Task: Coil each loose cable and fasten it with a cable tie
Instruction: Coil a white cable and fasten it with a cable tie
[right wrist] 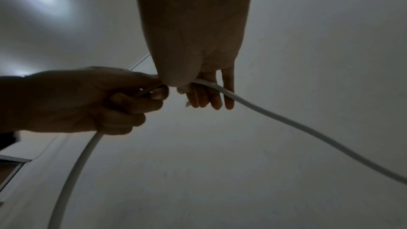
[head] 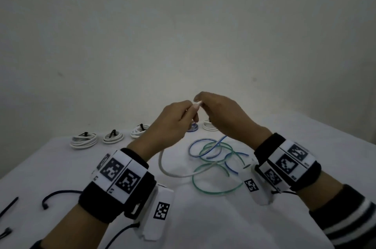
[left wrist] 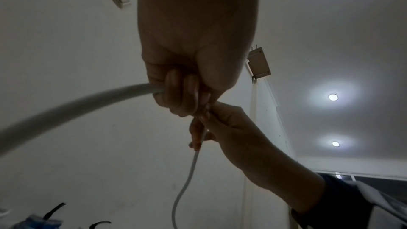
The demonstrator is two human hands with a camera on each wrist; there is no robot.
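White cable [head: 175, 174] is up off the surface [head: 203, 218] btwn both my hands, its slack looping down onto the cloth in front of me. Going L to R: loose black cable ties [head: 9, 206] at the near L edge, w/ a dark cable [head: 59, 194] beside them. Along the far edge sit white coils [head: 83, 140], each already cinched w/ a black tie; more coils lie behind my hands, partly hidden. My left hand [head: 173, 120] has its fingers curled round the white cable, gripping it near the end. My right hand [head: 221, 112] pinches the same cable right next to it, thumb & forefinger closed on it, other fingers hanging straighter; the two hands touch. Below the right hand lie the blue cable [head: 205, 147] and green cable [head: 213, 179], loose & tangled together on the surface. Wristbands [head: 120, 175] carry black-and-white square code markers; no readable text or brands anywhere.
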